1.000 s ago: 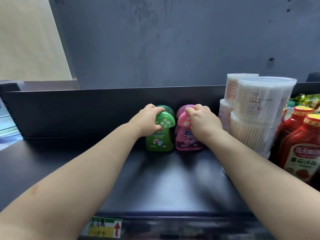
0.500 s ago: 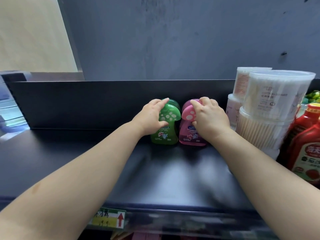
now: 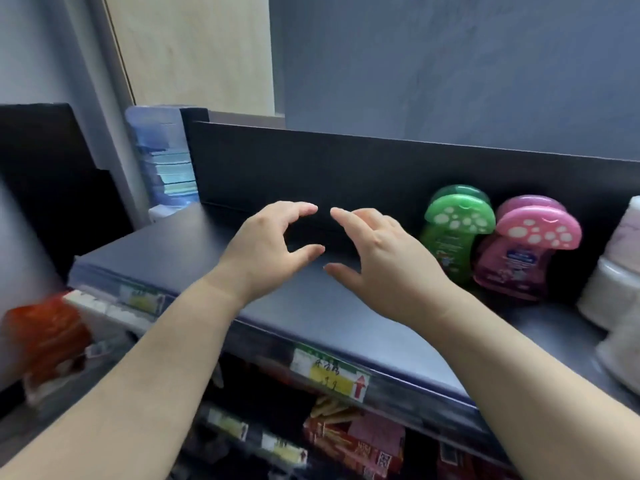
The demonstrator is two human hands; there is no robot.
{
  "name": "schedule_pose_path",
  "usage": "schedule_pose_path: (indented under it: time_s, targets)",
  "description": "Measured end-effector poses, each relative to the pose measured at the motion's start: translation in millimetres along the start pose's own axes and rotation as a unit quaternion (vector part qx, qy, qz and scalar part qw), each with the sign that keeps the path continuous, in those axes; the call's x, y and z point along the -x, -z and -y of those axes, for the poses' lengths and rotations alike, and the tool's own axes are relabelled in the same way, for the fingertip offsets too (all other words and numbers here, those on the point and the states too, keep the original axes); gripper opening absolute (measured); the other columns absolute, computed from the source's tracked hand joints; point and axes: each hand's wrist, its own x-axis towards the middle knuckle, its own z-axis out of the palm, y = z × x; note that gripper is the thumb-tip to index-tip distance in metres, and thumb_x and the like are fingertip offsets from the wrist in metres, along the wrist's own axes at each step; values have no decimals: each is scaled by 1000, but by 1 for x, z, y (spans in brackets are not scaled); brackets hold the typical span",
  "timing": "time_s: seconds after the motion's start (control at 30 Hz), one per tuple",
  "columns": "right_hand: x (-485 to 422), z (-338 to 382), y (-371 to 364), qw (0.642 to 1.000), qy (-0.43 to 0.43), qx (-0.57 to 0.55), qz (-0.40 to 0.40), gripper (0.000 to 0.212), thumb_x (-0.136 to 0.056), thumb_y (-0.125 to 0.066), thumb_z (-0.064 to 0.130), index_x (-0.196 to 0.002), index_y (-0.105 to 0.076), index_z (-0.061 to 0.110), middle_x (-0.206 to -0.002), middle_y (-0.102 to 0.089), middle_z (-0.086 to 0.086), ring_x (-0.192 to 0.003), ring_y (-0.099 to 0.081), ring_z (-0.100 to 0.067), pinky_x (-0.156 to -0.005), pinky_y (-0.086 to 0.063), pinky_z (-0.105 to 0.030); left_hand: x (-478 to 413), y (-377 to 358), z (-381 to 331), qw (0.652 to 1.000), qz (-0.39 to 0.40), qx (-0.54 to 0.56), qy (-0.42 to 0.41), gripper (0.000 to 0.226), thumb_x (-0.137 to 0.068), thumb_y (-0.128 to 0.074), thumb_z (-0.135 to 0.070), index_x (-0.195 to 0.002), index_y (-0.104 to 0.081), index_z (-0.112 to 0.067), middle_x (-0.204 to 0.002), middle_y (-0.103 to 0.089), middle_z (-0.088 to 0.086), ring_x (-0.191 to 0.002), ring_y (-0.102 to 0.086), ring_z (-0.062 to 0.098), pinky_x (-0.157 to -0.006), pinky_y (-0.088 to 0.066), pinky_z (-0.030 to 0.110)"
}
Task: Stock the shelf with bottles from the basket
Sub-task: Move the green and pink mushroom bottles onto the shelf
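A green mushroom-shaped bottle (image 3: 453,233) and a pink mushroom-shaped bottle (image 3: 519,251) stand upright side by side at the back right of the black shelf (image 3: 194,251). Another green and another pink cap show just behind them. My left hand (image 3: 266,251) and my right hand (image 3: 381,258) hover over the shelf to the left of the bottles, fingers loosely curved, holding nothing. Neither hand touches a bottle. The basket is out of view.
White tubs (image 3: 620,271) stand at the shelf's right end. A yellow price tag (image 3: 329,374) sits on the front rail. Boxed goods (image 3: 349,441) fill the shelf below, an orange packet (image 3: 41,337) lies lower left, and stacked blue packs (image 3: 162,157) rise beyond the shelf's left end.
Both hands have let go of the green and pink bottles and drawn back to the left. The view has swung left, so the bottles now sit at the right.
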Motion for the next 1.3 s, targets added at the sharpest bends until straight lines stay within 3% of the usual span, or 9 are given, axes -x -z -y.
schedule_pose_path:
  time_s: [0.3,0.53,0.77,1.1,1.3]
  targets:
    - [-25,139,-75,990,118,-24,74,66,-87,-54,54,-144,-33,26,-144,-37,2,-131,-36,-22,-102,-41,-37,136,99,113,985,-32,-127,110,51,-78,-75,-28,-126,-58,-19,-126,-57,-4,-118,-50,11,-100,-29,13]
    - [-25,232,-164,967,156,-32,197,62,-90,-47,57,-145,-31,31,-150,-29,6,-137,-29,-18,-106,-36,-33,250,150,225,951,44,-163,258,53,-80,-72,-32,-128,-57,-19,-131,-54,1,-123,-48,19,-103,-30,24]
    - [-9,298,-265,933,146,-33,328,62,-89,-51,52,-144,-32,30,-148,-31,4,-134,-32,-20,-104,-36,-32,349,160,301,897,167,-200,358,60,-82,-66,-42,-137,-46,-27,-145,-39,-1,-134,-34,21,-112,-28,38]
    - [-10,374,-385,892,117,-60,433,67,-90,-54,42,-147,-26,22,-142,-41,-4,-128,-39,-27,-99,-42,-39,441,157,351,846,286,-162,420,63,-87,-59,-42,-144,-34,-31,-151,-28,-4,-140,-25,20,-115,-21,36]
    - [-18,400,-443,885,86,-68,452,76,-90,-58,35,-150,-14,18,-154,-22,-8,-135,-31,-31,-103,-39,-43,473,160,369,821,292,-147,469,67,-88,-58,-40,-146,-28,-27,-150,-29,-4,-139,-26,21,-114,-23,39]
